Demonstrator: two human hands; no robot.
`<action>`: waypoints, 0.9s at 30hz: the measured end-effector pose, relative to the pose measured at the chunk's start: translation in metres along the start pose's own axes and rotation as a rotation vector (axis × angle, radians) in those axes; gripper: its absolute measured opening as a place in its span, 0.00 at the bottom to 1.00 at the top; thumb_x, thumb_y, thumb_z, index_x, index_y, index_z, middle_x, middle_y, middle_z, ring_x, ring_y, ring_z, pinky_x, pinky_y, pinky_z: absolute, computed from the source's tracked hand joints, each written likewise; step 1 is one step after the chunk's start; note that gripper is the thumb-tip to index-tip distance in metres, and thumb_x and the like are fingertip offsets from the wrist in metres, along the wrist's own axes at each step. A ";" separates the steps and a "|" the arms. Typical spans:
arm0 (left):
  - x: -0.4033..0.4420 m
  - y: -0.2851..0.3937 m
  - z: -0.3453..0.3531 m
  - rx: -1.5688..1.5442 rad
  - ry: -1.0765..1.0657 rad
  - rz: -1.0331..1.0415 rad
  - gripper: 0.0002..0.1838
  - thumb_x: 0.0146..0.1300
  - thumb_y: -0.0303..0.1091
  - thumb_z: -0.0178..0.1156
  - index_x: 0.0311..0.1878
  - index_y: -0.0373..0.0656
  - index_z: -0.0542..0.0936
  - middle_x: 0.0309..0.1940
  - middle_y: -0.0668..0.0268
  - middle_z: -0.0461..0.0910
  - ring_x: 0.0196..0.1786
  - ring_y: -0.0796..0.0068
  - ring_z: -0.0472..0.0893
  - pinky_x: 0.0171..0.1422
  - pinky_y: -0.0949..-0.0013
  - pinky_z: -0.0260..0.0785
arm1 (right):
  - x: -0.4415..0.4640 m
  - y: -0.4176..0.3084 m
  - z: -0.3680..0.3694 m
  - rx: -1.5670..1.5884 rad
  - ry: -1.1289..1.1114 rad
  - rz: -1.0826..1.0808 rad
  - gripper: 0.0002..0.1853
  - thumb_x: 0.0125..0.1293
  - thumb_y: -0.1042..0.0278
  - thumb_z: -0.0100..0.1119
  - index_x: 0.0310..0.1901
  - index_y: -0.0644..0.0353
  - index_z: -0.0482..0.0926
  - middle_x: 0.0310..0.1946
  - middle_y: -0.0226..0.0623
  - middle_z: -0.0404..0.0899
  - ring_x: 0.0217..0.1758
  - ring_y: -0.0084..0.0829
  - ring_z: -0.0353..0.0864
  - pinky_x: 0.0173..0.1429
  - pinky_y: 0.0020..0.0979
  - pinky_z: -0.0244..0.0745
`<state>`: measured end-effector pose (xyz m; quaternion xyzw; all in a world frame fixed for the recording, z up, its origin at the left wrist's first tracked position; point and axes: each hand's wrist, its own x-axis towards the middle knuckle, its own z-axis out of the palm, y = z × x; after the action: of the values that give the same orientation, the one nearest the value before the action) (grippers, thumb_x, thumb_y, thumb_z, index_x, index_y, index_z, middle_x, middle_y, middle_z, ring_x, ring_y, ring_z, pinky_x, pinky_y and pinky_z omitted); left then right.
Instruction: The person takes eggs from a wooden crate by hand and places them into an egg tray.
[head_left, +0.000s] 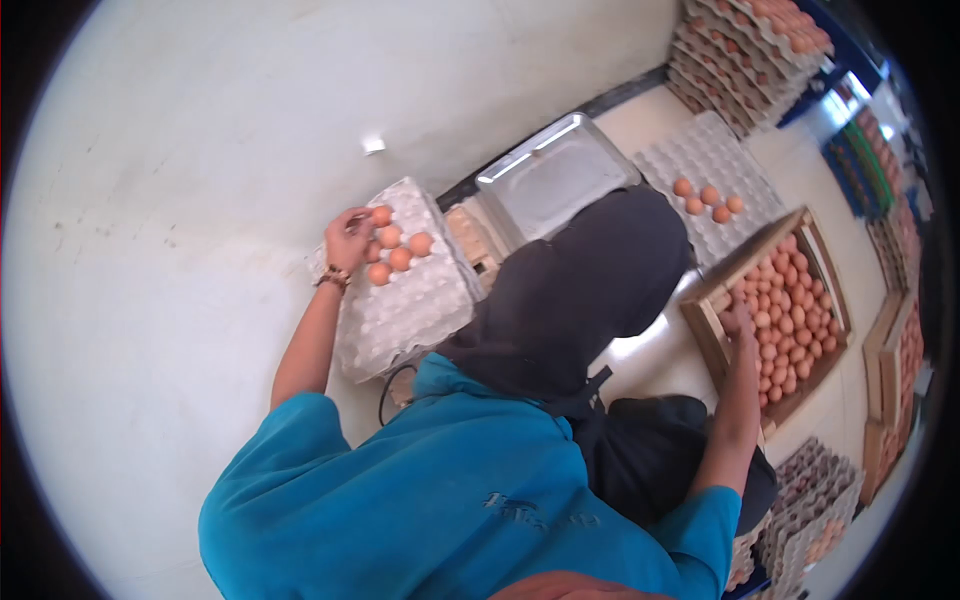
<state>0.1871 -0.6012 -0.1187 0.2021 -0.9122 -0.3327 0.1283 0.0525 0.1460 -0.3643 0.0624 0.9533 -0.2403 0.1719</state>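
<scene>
My left hand (348,238) is at the far edge of a stack of grey egg trays (405,310), its fingers curled around a brown egg (380,215). Several more brown eggs (400,260) sit in the top tray beside that hand, one partly covered by it. To the right, my right hand (738,318) reaches over the side of a wooden crate (708,340) and down among many loose brown eggs (790,310). The fingertips there are hard to make out, and whether they grip an egg does not show.
A shiny metal tray (560,170) lies between the two work spots. Beyond the crate, another grey egg tray (700,150) holds several eggs. Tall stacks of filled trays (740,60) stand at the back right, with more trays (815,500) at lower right. A wall (200,200) borders the left.
</scene>
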 end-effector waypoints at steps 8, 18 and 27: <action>-0.001 0.000 -0.002 0.017 0.032 0.206 0.12 0.68 0.28 0.61 0.53 0.40 0.81 0.52 0.65 0.81 0.48 0.73 0.82 0.48 0.70 0.77 | 0.014 0.028 0.021 0.093 0.068 0.081 0.17 0.61 0.65 0.53 0.49 0.48 0.86 0.45 0.49 0.85 0.50 0.46 0.84 0.57 0.40 0.79; -0.006 0.063 0.008 0.056 0.014 0.290 0.11 0.69 0.24 0.56 0.53 0.37 0.80 0.52 0.63 0.81 0.50 0.71 0.82 0.51 0.69 0.77 | -0.020 -0.021 -0.029 0.265 -0.051 0.119 0.16 0.50 0.67 0.65 0.42 0.62 0.84 0.35 0.50 0.85 0.38 0.43 0.87 0.41 0.40 0.82; -0.011 0.082 0.010 0.113 0.018 0.363 0.09 0.71 0.25 0.57 0.51 0.36 0.81 0.48 0.63 0.83 0.47 0.72 0.82 0.49 0.70 0.75 | 0.007 0.014 0.014 0.314 0.024 0.197 0.20 0.49 0.65 0.65 0.42 0.69 0.81 0.37 0.52 0.84 0.46 0.45 0.85 0.48 0.38 0.80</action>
<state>0.1700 -0.5330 -0.0731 0.0442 -0.9497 -0.2504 0.1826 0.0533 0.1521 -0.3848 0.1844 0.8954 -0.3673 0.1713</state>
